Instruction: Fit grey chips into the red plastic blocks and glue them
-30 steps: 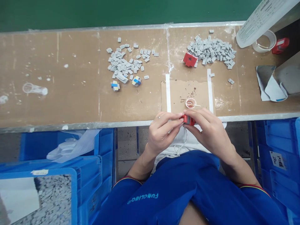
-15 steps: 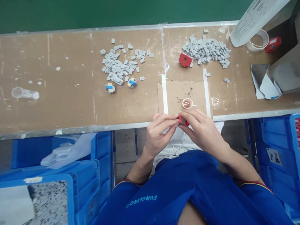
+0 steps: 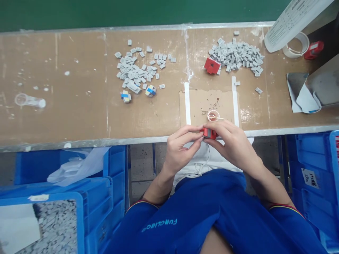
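At the bench's near edge both my hands pinch one small red block with a grey insert (image 3: 209, 133). My left hand (image 3: 182, 146) grips it from the left with closed fingertips. My right hand (image 3: 233, 144) holds it from the right, fingers curled over it. Just beyond the block a small white cup with a stick (image 3: 214, 115) stands on a taped cardboard pad (image 3: 209, 102). Farther back lie a second red block (image 3: 212, 65) beside a heap of grey pieces (image 3: 238, 54), and another grey heap (image 3: 137, 68) to the left.
Two blue-and-yellow taped bundles (image 3: 150, 90) lie by the left heap. A tape roll (image 3: 295, 46) and a red object (image 3: 314, 50) sit at the far right. Blue crates (image 3: 66, 208) stand under the bench, one with grey pieces; more crates (image 3: 315, 169) on the right.
Both hands stay closed on the red block and have shifted it only slightly. The view itself has drifted a little.
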Motion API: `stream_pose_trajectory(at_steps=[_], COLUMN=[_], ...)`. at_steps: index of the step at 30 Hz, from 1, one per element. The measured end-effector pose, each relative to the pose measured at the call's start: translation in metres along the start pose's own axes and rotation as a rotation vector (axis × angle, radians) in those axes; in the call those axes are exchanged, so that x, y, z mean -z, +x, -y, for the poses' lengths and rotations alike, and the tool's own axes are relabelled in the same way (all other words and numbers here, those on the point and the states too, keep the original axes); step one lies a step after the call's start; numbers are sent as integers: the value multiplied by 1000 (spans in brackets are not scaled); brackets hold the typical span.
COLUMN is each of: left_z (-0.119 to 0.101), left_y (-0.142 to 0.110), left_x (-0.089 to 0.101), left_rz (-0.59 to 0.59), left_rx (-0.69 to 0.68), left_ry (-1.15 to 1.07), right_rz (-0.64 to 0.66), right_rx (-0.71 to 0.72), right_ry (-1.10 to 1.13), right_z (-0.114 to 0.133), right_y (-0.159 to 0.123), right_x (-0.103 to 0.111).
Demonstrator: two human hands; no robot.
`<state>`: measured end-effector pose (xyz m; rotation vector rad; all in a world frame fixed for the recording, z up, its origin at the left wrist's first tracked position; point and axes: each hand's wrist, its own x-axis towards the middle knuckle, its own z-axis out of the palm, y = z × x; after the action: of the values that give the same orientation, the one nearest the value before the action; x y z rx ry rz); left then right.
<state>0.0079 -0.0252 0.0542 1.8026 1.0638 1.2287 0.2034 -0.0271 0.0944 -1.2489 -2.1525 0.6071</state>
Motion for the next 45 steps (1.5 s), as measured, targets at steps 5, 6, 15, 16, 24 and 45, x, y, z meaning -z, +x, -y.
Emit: stream_pose_trajectory(at_steps=[5, 6, 15, 16, 24, 45], left_z=[4, 5, 13, 13, 7, 40], left_y=[2, 3, -3, -5, -4, 84], left_x=[-1, -1, -15, -16, -8, 7], left_rz=[1, 12, 46, 42, 144, 193], left_rx=[-27, -34, -14, -17, -55, -59], left_ry=[-33, -56, -252, -275, -370, 129], right_rz=[-22, -37, -377, -371, -367, -390], right_rx=[-41, -69, -373, -387, -272, -226], right_ry=[118, 202, 1023, 1023, 434, -298], right_z=[-6, -7, -6, -5, 7, -16], right_y=[-4, -6, -24, -25, -35, -114], right_x=[0, -2, -44, -46, -24, 85])
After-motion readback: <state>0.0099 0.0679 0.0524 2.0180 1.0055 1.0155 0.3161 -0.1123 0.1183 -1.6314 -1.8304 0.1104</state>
